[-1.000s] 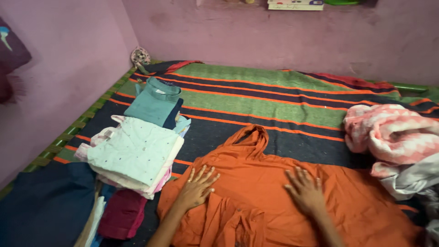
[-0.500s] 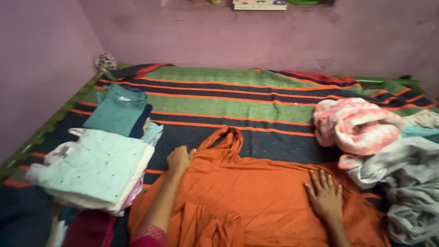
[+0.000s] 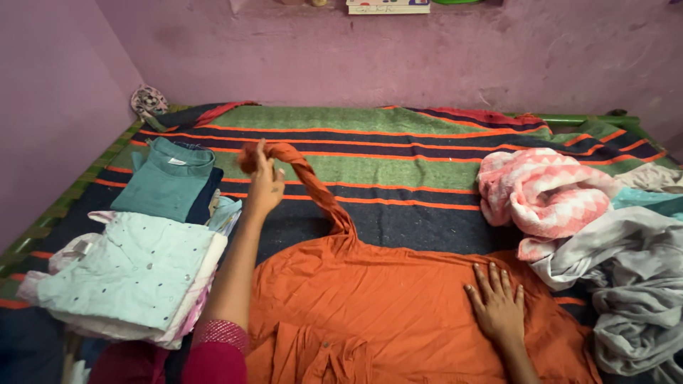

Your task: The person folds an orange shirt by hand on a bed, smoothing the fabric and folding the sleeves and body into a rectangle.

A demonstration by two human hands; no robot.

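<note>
A bed covered by a striped blanket (image 3: 398,160) in green, dark blue and orange fills the view, set against purple walls. In the far left corner lies a small patterned bundle of cloth (image 3: 147,99). Along the left side sits a pile of folded clothes: a teal garment (image 3: 167,181) farther back, and nearer the viewer a pale mint top (image 3: 131,270) dotted with small marks, resting on pink and white folded pieces. A dark maroon cloth (image 3: 128,363) shows at the bottom left edge.

Just right of the pile, the person's left arm, in a pinkish-red patterned cuff, reaches forward. The left hand (image 3: 265,186) is closed around the twisted end of a narrow part of an orange garment (image 3: 377,313), lifting it above the blanket so the twisted strip slants down to the main body of the garment. That orange garment lies spread flat on the near middle of the bed, with creases and a buttoned part near the bottom edge.

Farther right, the right hand (image 3: 498,307) lies open, palm down, fingers spread, pressing on the orange fabric near its right side.

At the right edge sits a loose heap of unfolded laundry: a pink and white zigzag towel (image 3: 548,192) on top, with grey cloth (image 3: 633,284) and a bit of light teal below it.
</note>
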